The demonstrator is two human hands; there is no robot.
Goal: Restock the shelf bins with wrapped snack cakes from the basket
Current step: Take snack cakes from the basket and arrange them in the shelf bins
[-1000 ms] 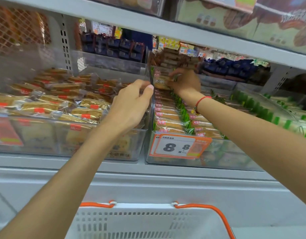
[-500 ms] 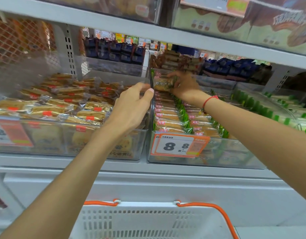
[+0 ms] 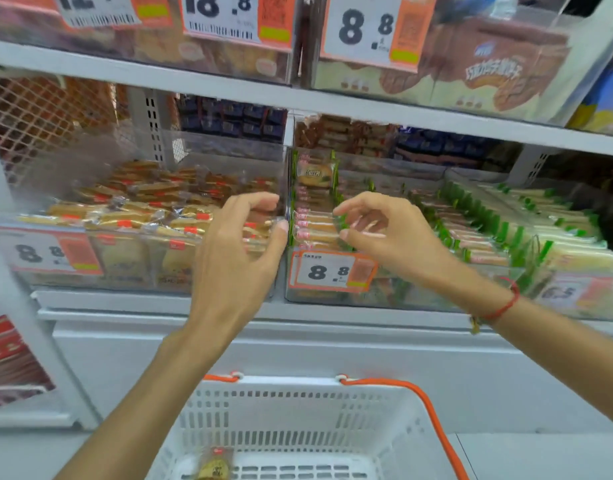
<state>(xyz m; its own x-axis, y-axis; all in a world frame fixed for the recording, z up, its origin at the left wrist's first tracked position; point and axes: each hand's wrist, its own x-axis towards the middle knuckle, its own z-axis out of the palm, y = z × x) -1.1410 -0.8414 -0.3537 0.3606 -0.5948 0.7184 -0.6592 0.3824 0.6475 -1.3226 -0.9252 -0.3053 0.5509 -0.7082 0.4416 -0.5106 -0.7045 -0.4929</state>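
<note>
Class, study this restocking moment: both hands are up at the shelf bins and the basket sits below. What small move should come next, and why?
Probably lower the right hand to the white basket and pick up the wrapped snack cake lying in it. Both the right hand and the left hand look to hold nothing, their fingers loosely curled in front of the bins, so the next cake to shelve has to come from the basket.

Shop aisle with white metal shelves (image 3: 332, 102) stacked one above another — orange price tags (image 3: 332, 271) clipped along the fronts. Orange mesh panel (image 3: 38, 116) at back left, pale floor (image 3: 540, 459) below, lighting bright and even.
</note>
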